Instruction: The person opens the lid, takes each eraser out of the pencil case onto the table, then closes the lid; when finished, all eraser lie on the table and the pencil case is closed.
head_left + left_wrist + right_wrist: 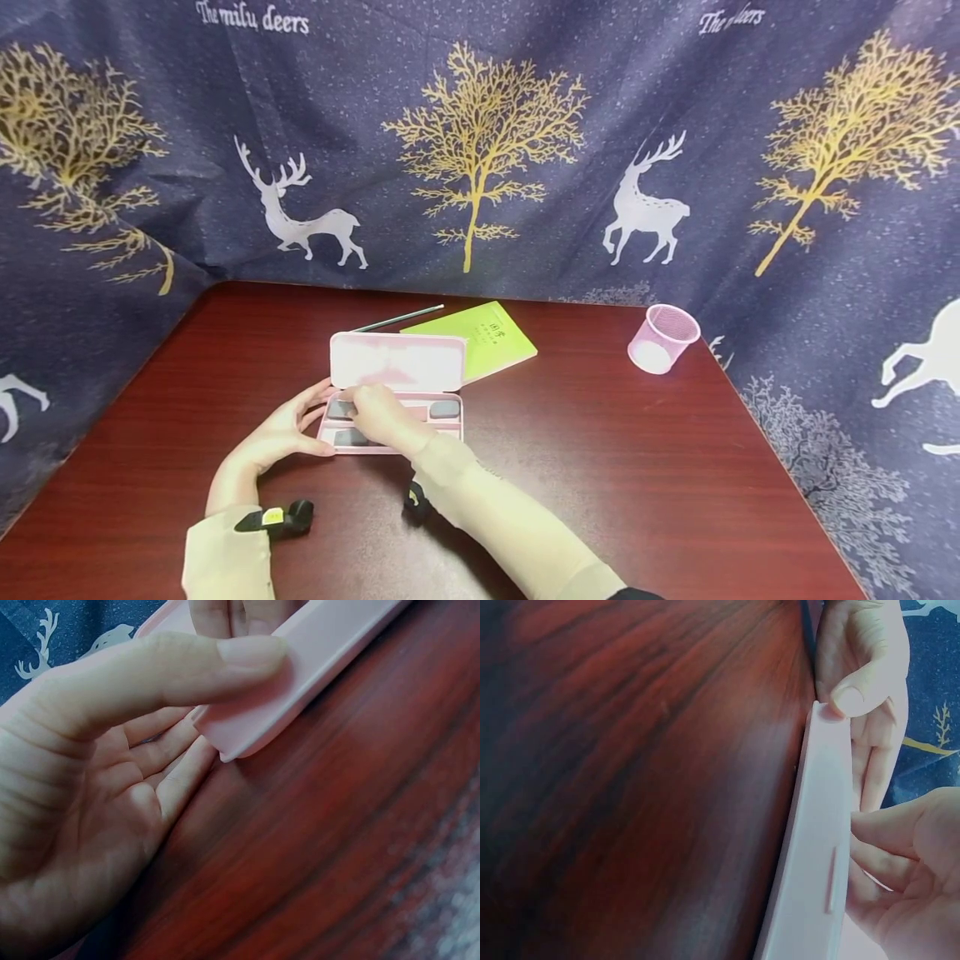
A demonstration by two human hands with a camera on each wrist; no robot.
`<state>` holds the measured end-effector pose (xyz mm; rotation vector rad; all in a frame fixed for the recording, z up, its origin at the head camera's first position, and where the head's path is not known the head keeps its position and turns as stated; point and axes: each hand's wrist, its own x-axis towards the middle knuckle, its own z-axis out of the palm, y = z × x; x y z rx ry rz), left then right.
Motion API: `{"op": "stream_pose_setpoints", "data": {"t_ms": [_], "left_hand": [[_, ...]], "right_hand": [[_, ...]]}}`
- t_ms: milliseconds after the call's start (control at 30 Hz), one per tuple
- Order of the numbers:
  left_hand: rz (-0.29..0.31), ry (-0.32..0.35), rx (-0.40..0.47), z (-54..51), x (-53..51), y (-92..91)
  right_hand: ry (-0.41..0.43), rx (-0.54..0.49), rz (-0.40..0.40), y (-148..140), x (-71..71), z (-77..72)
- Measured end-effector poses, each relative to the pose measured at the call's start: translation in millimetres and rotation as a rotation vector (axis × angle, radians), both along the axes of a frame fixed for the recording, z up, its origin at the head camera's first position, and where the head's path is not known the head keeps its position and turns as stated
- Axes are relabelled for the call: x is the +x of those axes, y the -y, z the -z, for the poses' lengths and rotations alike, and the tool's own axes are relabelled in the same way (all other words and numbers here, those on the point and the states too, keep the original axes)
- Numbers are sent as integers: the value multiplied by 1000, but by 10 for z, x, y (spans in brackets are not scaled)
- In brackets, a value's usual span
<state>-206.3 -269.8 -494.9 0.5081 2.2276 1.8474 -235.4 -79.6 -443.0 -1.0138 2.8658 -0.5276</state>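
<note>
"Quick pass. What do we have on the left hand (277,433)?"

"We mark it as holding. That grip spans the left end of the case (806,847), thumb on the near wall, fingers round the end."

"And the right hand (382,417)?"

"We see it reaching over the case, fingers down inside, towards the left part. Can't tell whether that grip is wide, narrow or holding something (the tips are hidden in both the head and right wrist views)."

"Case location?"

"On the surface (585,467), left of centre in the head view, lying flat with its lid (397,362) up at the back. It's pink, with a lengthwise divider making a far and a near compartment."

"Contents?"

"We make out a grey block (444,409) at the right end of the far compartment, plus more grey by the right hand's fingers and in the near compartment's left part. We can't tell what they are."

"Rest, fast."

"Behind the case we get a green booklet (498,342), its near part hidden by the lid, and a thin pencil (397,317) just left of it, slanting out past the lid. A pink mesh cup (679,346) is well apart, near the far right corner. Deer-and-tree curtain (547,258) at the back. Pale sleeves (517,517) on both arms."
</note>
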Motion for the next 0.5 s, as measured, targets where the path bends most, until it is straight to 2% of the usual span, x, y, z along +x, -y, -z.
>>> {"op": "stream_pose_setpoints", "data": {"t_ms": [500], "left_hand": [[-14, 9, -23, -25, 11, -4]], "right_hand": [[-29, -45, 10, 0, -4, -4]]}}
